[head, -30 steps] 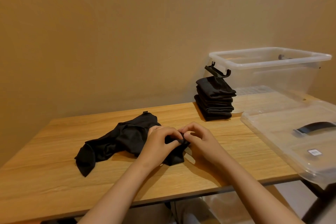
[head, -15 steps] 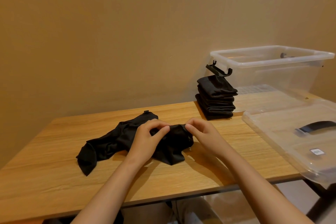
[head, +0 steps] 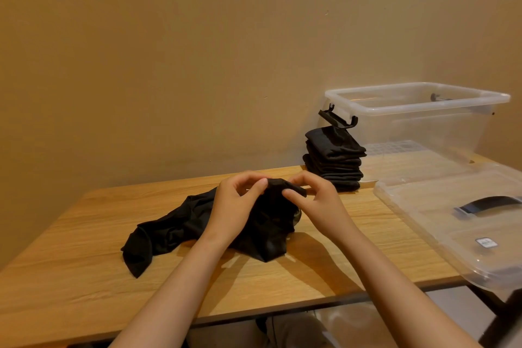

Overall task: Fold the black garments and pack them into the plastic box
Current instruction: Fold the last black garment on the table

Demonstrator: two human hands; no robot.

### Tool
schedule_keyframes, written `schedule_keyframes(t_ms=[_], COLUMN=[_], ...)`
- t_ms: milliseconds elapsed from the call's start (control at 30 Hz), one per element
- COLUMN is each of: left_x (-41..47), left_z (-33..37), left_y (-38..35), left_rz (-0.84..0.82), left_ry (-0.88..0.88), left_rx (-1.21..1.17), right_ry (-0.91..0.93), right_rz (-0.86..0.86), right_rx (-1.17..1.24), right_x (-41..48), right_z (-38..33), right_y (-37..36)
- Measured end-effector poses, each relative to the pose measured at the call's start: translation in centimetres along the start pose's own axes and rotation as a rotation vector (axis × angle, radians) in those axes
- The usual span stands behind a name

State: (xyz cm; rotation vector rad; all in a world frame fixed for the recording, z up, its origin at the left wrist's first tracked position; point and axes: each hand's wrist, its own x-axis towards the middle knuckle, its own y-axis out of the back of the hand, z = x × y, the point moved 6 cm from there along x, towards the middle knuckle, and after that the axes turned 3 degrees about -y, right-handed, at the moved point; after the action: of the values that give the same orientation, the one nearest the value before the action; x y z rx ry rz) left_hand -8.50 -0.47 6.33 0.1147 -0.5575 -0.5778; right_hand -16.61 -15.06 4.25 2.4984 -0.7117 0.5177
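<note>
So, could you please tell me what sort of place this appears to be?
Probably a plain room at home: a wooden table against a bare wall, a clear plastic box and folded black garments.

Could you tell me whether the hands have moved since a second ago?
Yes. The left hand and right hand have lifted the loose garment edge away from the table, up level with the folded stack base.

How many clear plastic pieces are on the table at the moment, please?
2: the open box stands at the far right; its lid lies flat in front of it, nearer the camera. No others show.
</note>
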Motion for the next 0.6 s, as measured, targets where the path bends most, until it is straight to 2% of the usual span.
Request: schedule_keyframes(t_ms=[267,433,600], left_x=[-0.2,0.0,-0.2], left_z=[0.8,1.3,1.7], left_y=[-0.1,0.4,0.2], left_rz=[-0.025,-0.007,-0.081], left_ry=[0.052,0.042,0.030], left_rx=[-0.157,-0.177,-0.198], right_ry=[0.010,0.015,0.049], right_rz=[-0.002,0.038,0.020], right_rx=[0.060,0.070,0.057], right_x=[0.2,0.2,0.1], right_z=[-1.8,-2.8,-3.9], right_y=[0.5,1.0,0.9])
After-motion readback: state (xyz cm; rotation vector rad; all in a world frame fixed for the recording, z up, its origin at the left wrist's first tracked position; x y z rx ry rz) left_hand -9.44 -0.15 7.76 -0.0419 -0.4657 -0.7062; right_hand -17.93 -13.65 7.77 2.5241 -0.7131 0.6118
